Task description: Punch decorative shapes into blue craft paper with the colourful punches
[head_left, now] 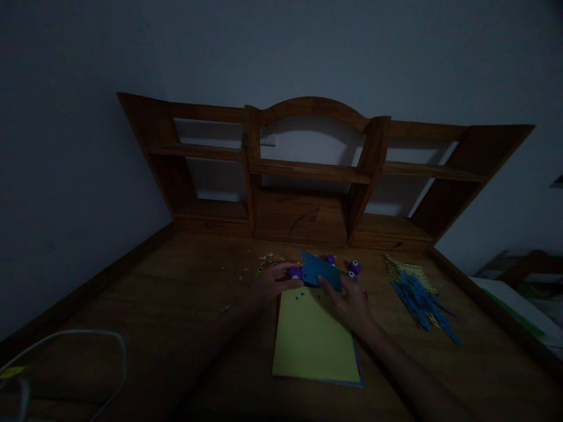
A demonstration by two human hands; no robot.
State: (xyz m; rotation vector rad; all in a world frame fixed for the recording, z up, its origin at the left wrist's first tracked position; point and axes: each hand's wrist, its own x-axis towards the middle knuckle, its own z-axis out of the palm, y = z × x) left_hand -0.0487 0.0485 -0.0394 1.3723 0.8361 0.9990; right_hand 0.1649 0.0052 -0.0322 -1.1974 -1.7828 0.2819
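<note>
My left hand is closed around a small purple craft punch, thumb below and fingers above. The punch sits at the left edge of a piece of blue paper, which has a row of small holes along that edge. My right hand pinches the blue paper from its right side, thumb on top. Below both hands lies a stack of coloured sheets with a yellow sheet uppermost. Tiny blue cut-outs are scattered near its top edge.
More purple punches stand behind my right hand. Pale paper bits dot the desk behind my left hand. Blue paper strips and punched yellow paper lie to the right. A wooden shelf spans the back; a white cable curves at left.
</note>
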